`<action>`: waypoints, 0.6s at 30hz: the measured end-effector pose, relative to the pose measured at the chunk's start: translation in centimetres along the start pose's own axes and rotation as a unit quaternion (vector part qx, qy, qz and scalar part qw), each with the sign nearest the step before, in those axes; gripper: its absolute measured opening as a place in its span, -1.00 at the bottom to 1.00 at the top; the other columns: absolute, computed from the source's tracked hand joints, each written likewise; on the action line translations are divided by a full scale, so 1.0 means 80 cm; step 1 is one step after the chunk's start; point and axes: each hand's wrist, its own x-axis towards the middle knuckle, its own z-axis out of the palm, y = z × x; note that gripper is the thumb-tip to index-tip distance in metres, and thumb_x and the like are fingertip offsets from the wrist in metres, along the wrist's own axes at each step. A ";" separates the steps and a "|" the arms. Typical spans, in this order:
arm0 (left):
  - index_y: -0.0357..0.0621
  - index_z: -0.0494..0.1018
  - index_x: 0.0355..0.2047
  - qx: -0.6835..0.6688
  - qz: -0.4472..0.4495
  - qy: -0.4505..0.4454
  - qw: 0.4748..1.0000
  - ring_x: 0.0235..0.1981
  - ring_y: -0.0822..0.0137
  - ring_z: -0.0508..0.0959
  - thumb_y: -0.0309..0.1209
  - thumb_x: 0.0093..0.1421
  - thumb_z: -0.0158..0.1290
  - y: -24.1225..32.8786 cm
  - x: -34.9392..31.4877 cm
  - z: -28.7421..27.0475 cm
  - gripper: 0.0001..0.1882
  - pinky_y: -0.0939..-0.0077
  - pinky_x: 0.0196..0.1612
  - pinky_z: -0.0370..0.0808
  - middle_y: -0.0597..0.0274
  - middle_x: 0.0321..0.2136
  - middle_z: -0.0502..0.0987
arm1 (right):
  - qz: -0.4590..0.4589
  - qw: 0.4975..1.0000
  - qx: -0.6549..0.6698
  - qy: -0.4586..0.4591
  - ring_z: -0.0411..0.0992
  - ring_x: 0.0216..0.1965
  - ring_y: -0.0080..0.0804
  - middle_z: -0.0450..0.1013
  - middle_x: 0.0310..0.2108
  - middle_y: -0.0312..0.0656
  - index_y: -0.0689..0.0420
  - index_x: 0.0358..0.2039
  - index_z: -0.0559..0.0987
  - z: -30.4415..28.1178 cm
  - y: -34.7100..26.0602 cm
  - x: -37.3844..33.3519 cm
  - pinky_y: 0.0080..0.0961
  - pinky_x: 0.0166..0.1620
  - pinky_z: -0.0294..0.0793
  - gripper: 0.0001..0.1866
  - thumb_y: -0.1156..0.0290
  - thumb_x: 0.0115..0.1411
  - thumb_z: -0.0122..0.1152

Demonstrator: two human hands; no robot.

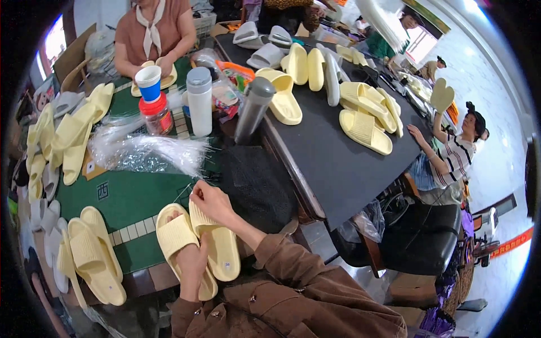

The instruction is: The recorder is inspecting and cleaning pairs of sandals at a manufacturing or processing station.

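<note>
A pair of pale yellow slippers stands at the table's near edge, toes away from me. My left hand (191,260) is pushed under the strap of the left slipper (176,234), fingertips showing at its toe opening and the thumb outside, by the other shoe. Over the toe of the right slipper (226,260), my right hand (212,201) is closed in a pinch. A thin white strand (183,192) runs from its fingertips toward the left slipper's toe; its far end is hard to make out. Just beyond lies a loose bundle of clear white strands (149,147).
More yellow slippers (93,253) lie to the left and on the dark table (344,174) at right. A grey bottle (255,110), a white bottle (199,101) and a red-lidded jar (156,115) stand ahead. Other people sit across and at right, near a black chair (420,239).
</note>
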 end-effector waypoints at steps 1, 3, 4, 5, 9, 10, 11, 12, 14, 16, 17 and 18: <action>-0.43 0.39 -0.06 0.000 0.007 0.000 1.000 -0.15 -0.21 0.49 -0.08 0.25 -0.03 0.006 0.001 -0.007 -0.45 0.13 -0.06 0.38 -0.30 -0.18 0.50 | -0.001 1.000 0.002 0.001 0.52 -0.40 -0.07 0.52 -0.48 -0.08 0.16 -0.31 0.44 0.000 0.002 0.000 -0.26 -0.34 0.45 -0.79 0.28 0.17 0.14; -0.42 0.40 -0.12 -0.069 -0.005 -0.074 0.995 -0.18 -0.19 0.50 -0.10 0.26 -0.03 0.034 -0.004 -0.042 -0.49 0.10 -0.09 0.38 -0.30 -0.21 0.50 | 0.013 1.000 0.010 0.006 0.52 -0.38 -0.05 0.52 -0.46 -0.06 0.16 -0.30 0.43 -0.003 0.008 0.001 -0.25 -0.33 0.45 -0.80 0.30 0.19 0.11; -0.43 0.41 -0.19 -0.077 -0.053 -0.137 0.986 -0.22 -0.21 0.49 -0.15 0.25 0.00 0.056 -0.005 -0.068 -0.54 0.06 -0.13 0.37 -0.29 -0.28 0.50 | 0.011 0.999 0.030 0.011 0.52 -0.37 -0.06 0.52 -0.45 -0.05 0.16 -0.30 0.43 -0.002 0.012 0.001 -0.25 -0.33 0.45 -0.81 0.31 0.20 0.11; -0.43 0.41 -0.19 -0.079 -0.046 -0.134 0.987 -0.22 -0.21 0.49 -0.15 0.25 0.00 0.057 -0.008 -0.076 -0.54 0.06 -0.13 0.37 -0.29 -0.28 0.50 | 0.004 0.999 0.048 0.017 0.52 -0.37 -0.06 0.52 -0.44 -0.05 0.17 -0.30 0.43 -0.002 0.008 0.002 -0.25 -0.32 0.45 -0.82 0.32 0.20 0.10; -0.50 0.34 -0.10 -0.065 0.021 -0.081 0.994 -0.02 -0.24 0.37 -0.27 0.23 0.01 0.050 -0.042 -0.083 -0.56 0.03 0.07 0.26 -0.35 -0.09 0.41 | -0.022 0.994 0.103 0.041 0.50 -0.37 0.00 0.51 -0.45 -0.05 0.17 -0.30 0.41 0.001 0.014 0.005 -0.17 -0.34 0.43 -0.83 0.34 0.21 0.09; -0.50 0.31 -0.04 -0.098 0.038 -0.028 0.994 0.03 -0.23 0.34 -0.32 0.23 0.01 0.040 -0.057 -0.081 -0.56 0.04 0.13 0.22 -0.32 -0.05 0.39 | -0.017 0.994 0.104 0.037 0.49 -0.37 0.00 0.51 -0.45 -0.05 0.18 -0.30 0.41 0.001 0.008 0.004 -0.18 -0.34 0.44 -0.84 0.36 0.21 0.09; -0.51 0.29 0.02 -0.134 0.059 0.023 0.989 0.07 -0.21 0.32 -0.37 0.23 0.01 0.043 -0.063 -0.083 -0.55 0.05 0.18 0.17 -0.30 -0.01 0.37 | -0.017 0.994 0.103 0.041 0.49 -0.37 0.00 0.51 -0.45 -0.05 0.18 -0.30 0.41 0.000 0.010 0.005 -0.18 -0.34 0.44 -0.84 0.36 0.21 0.09; -0.45 0.25 0.10 -0.127 0.067 0.021 0.989 0.07 -0.16 0.35 -0.46 0.23 -0.02 0.045 -0.071 -0.092 -0.54 0.15 0.20 0.20 -0.23 0.03 0.36 | -0.018 0.993 0.107 0.039 0.49 -0.37 -0.01 0.51 -0.45 -0.05 0.18 -0.31 0.42 -0.002 0.011 0.005 -0.17 -0.34 0.43 -0.85 0.36 0.21 0.09; -0.43 0.28 0.08 -0.196 0.067 0.006 0.978 0.01 -0.13 0.40 -0.49 0.23 -0.03 0.026 -0.084 -0.101 -0.58 0.20 0.13 0.28 -0.20 0.02 0.37 | -0.022 0.993 0.113 0.034 0.49 -0.37 -0.01 0.50 -0.44 -0.05 0.17 -0.31 0.42 0.000 0.011 0.006 -0.17 -0.35 0.43 -0.85 0.37 0.21 0.09; -0.40 0.30 0.06 -0.263 0.064 -0.009 0.963 -0.06 -0.10 0.44 -0.51 0.23 -0.04 0.018 -0.095 -0.105 -0.61 0.25 0.06 0.36 -0.16 0.00 0.37 | -0.027 0.994 0.101 0.030 0.49 -0.37 -0.02 0.50 -0.45 -0.06 0.17 -0.31 0.43 0.001 0.011 0.006 -0.18 -0.35 0.44 -0.86 0.37 0.20 0.09; -0.40 0.37 -0.05 -0.338 0.001 -0.001 0.941 -0.10 0.11 0.48 -0.51 0.25 -0.07 0.020 -0.100 -0.107 -0.71 0.38 0.01 0.37 -0.03 -0.12 0.46 | -0.028 0.994 0.102 0.028 0.49 -0.37 -0.02 0.50 -0.45 -0.06 0.17 -0.31 0.43 0.002 0.010 0.005 -0.18 -0.35 0.44 -0.86 0.37 0.20 0.09; -0.40 0.45 -0.16 -0.409 -0.062 0.008 0.910 -0.15 0.32 0.51 -0.50 0.27 -0.10 0.020 -0.104 -0.108 -0.78 0.51 -0.03 0.38 0.10 -0.25 0.54 | -0.027 0.995 0.093 0.029 0.49 -0.38 -0.03 0.51 -0.44 -0.06 0.17 -0.31 0.44 0.001 0.010 0.004 -0.18 -0.35 0.44 -0.86 0.38 0.20 0.09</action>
